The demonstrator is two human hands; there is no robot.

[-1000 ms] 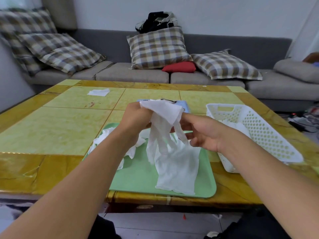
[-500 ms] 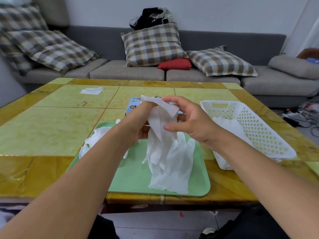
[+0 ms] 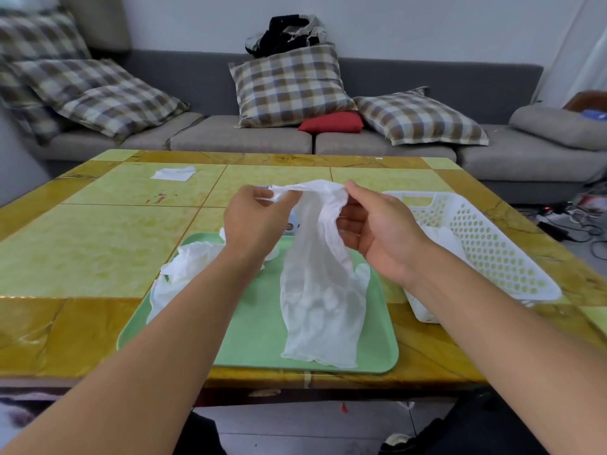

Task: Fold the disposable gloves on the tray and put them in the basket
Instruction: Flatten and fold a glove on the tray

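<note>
Above the green tray [image 3: 249, 336], both hands hold one translucent white disposable glove [image 3: 320, 297] by its cuff, stretched between them. The left hand [image 3: 256, 221] pinches one end of the cuff between thumb and fingertips, and the right hand [image 3: 374, 231] pinches the other end at its thumb and forefinger, with its remaining fingers loosely curled behind the film. The glove hangs down from the cuff, and its finger end lies on the tray near the front rim. More crumpled gloves [image 3: 184, 274] lie heaped on the tray's left side, partly over its edge. To the right of the tray sits a white perforated basket [image 3: 492, 244] tilted on the desk [image 3: 82, 244], with gloves already inside [image 3: 440, 234]. Behind the hands a blue-and-white box [image 3: 290, 224] is mostly hidden; a small round mark shows on it, but no writing can be read. A white scrap [image 3: 174, 174] lies far back on the yellow tiled desk. Beyond stands a grey sofa [image 3: 239, 139] with plaid cushions [image 3: 289, 87] and a red cushion [image 3: 331, 122].
</note>
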